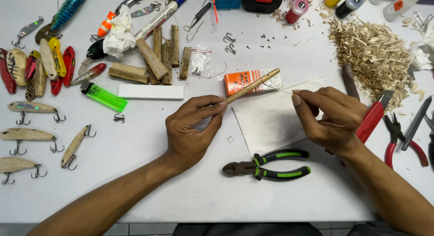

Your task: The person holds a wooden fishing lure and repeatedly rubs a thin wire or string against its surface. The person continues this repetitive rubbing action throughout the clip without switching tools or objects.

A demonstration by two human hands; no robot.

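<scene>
**A thin wire is meeting the end of a wooden stick**

The person is holding a slim wooden stick (pixel 252 86) above the middle of the desk (pixel 181 191). The left hand (pixel 192 129) is pinching its lower end, with thumb and fingers closed together on the wood, so the stick is pointing up and to the right, over an orange box (pixel 239 80). The right hand (pixel 332 118) is gripping a thin wire (pixel 281 90) between closed fingertips; the wire is running left toward the upper end of the stick. Whether the wire is already entering the wood is too fine to see.

A white paper sheet (pixel 271 123) is lying under the hands, and green-handled cutters (pixel 269 166) are resting just below it, toward the near edge. A red utility knife (pixel 373 118) is lying beside the right hand, and red pliers (pixel 404 143) are near the right edge.

As a judgement, the work seems to be in an early or middle stage for this piece: the stick is looking bare, without hooks or paint. Along the left edge, unpainted wooden lures with hooks (pixel 27 135) and painted lures (pixel 34 66) are lying finished or nearly so. Rough wood blocks (pixel 156 57) at the far side and a heap of shavings (pixel 373 55) in the far right corner are suggesting that carving is done for several pieces, while others are waiting.
</scene>
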